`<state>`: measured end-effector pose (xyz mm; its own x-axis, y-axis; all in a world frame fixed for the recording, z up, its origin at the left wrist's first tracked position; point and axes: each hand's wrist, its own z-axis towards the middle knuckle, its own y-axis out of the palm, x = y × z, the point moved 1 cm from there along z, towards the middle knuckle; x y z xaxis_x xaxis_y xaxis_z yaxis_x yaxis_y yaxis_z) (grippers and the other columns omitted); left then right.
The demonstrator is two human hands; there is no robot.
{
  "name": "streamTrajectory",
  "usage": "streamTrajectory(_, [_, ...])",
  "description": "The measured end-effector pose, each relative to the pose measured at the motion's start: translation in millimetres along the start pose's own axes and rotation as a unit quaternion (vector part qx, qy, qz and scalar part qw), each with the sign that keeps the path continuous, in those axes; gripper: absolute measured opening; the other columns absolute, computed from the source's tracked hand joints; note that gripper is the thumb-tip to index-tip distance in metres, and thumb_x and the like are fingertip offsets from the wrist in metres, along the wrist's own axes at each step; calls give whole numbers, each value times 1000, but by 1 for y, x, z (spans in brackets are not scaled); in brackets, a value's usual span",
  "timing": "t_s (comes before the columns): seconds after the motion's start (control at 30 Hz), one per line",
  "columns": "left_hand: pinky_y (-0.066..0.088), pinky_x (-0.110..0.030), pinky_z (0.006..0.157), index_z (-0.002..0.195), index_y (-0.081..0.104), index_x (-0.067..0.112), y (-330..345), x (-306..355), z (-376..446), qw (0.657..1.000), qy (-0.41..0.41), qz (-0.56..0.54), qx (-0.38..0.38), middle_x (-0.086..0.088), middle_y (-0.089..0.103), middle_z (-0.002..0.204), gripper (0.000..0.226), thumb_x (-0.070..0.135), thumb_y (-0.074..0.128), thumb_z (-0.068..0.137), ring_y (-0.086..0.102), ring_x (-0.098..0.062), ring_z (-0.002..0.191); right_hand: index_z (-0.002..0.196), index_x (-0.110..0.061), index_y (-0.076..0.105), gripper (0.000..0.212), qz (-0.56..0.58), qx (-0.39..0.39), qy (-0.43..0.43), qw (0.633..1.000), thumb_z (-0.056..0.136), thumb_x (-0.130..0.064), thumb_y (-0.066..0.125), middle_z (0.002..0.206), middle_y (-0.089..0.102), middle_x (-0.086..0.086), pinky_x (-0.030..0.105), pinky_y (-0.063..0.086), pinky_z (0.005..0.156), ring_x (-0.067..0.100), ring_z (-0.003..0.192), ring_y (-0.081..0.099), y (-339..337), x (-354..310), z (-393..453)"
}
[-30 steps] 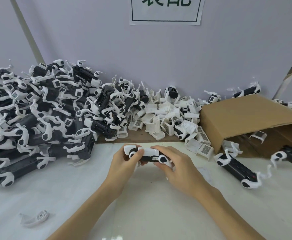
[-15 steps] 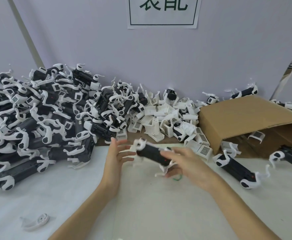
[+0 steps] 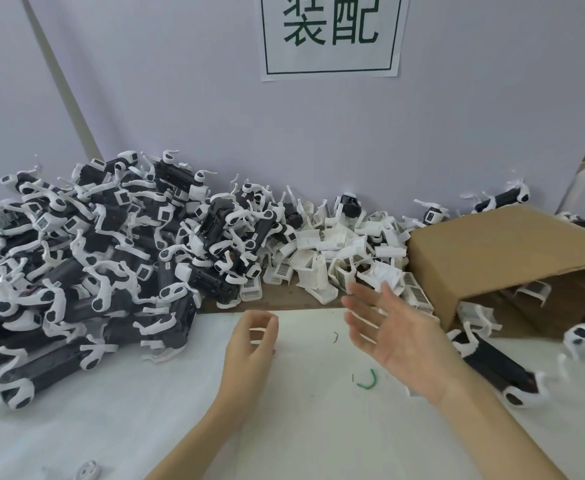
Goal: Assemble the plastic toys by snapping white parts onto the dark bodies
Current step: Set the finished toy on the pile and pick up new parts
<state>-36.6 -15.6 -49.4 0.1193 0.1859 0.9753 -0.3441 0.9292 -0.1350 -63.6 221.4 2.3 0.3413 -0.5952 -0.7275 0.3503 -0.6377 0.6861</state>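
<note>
White cloth (image 3: 145, 427) covers my table, with a pale wall (image 3: 180, 98) and a sign (image 3: 330, 36) at the top of the frame. My left hand (image 3: 251, 344) sits at centre with its fingers loosely curled towards the thumb, and I see nothing between them. My right hand (image 3: 398, 337), just right of centre, is spread flat with straight fingers and holds nothing; it is blurred. The pile of toys (image 3: 86, 265), dark bodies with white parts on, fills the left of the frame, well apart from my left fingers. Loose white parts (image 3: 339, 254) lie heaped at upper centre, just beyond my right fingertips; whether these touch the heap I cannot tell. One toy (image 3: 491, 365) lies right of my right hand, its near end hidden behind my wrist. A box (image 3: 491, 251) on its side at the right hides more parts in its shadow. A small green scrap (image 3: 369, 381) lies between my hands. A white piece (image 3: 86, 474) is cut off by the bottom edge.
</note>
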Motion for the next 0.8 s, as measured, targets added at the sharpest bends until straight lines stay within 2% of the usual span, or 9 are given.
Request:
streamTrajectory(0.03, [57,-30,80,109,64,26,2,2,2,1000,2,20,17,3,67,111,4,23,63,106,66,-22,99,128,-7,72,47,-17,7,10,1000,97,-42,69,123,71,13,35,61,83,24,101,72,2,4,1])
streamTrajectory(0.1, [54,-31,84,117,57,23,4,11,16,996,26,59,60,-3,62,118,19,16,66,102,63,-22,104,125,-7,74,43,-43,19,30,998,99,-40,65,120,71,14,34,61,82,24,98,72,5,13,2])
streamTrajectory(0.2, [42,-39,108,135,49,10,-5,41,55,973,97,148,151,-11,49,133,47,14,75,95,48,-29,124,127,-6,73,47,-64,33,59,996,97,-41,64,120,72,16,33,60,81,24,96,72,6,20,1])
streamTrajectory(0.3, [25,-40,120,151,38,2,-28,76,109,942,124,235,204,-19,36,153,76,26,79,92,31,-34,144,129,-5,71,50,-82,43,74,993,96,-42,64,119,73,15,32,60,80,24,95,72,6,23,1])
streamTrajectory(0.37, [23,-46,124,155,36,1,-44,87,141,925,100,320,178,-19,35,160,86,41,79,93,29,-36,150,127,-6,73,49,-88,46,74,992,96,-43,64,118,73,15,32,60,80,24,94,72,5,23,1])
streamTrajectory(0.47, [39,-54,117,149,47,8,-60,89,165,924,55,363,105,-16,59,145,68,42,74,97,53,-38,135,122,-8,76,44,-96,47,75,991,96,-43,65,117,73,15,33,60,80,24,93,72,5,24,0])
streamTrajectory(0.53, [46,-56,109,143,51,9,-64,86,169,926,80,355,101,-14,70,130,54,34,72,100,64,-39,121,120,-10,77,43,-104,47,76,991,95,-43,66,117,74,14,32,60,81,24,94,72,5,25,-1])
streamTrajectory(0.67, [36,-54,113,135,55,8,-64,74,160,895,184,384,130,-11,71,121,39,28,67,103,64,-37,116,120,-9,77,41,-101,57,76,990,95,-41,67,116,74,13,31,59,81,23,93,71,4,25,1])
streamTrajectory(0.8, [29,-45,114,141,56,9,-55,67,133,869,317,341,168,-11,64,131,42,15,69,102,57,-34,123,119,-9,77,39,-95,66,74,990,95,-39,67,112,74,13,32,57,81,22,89,70,2,25,2])
